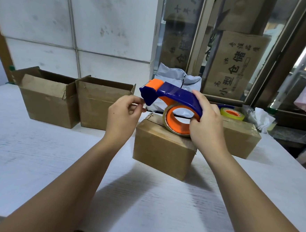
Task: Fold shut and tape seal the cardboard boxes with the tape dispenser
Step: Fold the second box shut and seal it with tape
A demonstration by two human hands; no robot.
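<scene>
Right hand [207, 127] clamped round tape dispenser [175, 95] handle, left hand [124, 112] pinching its front edge

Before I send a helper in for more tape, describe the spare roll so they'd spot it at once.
Start at the window on the right. Below it, on the white table, sits the rightmost closed cardboard box; the spare roll shows just past its far edge. It is yellow with an orange core and loose, unlike the roll mounted in the blue dispenser.
</scene>
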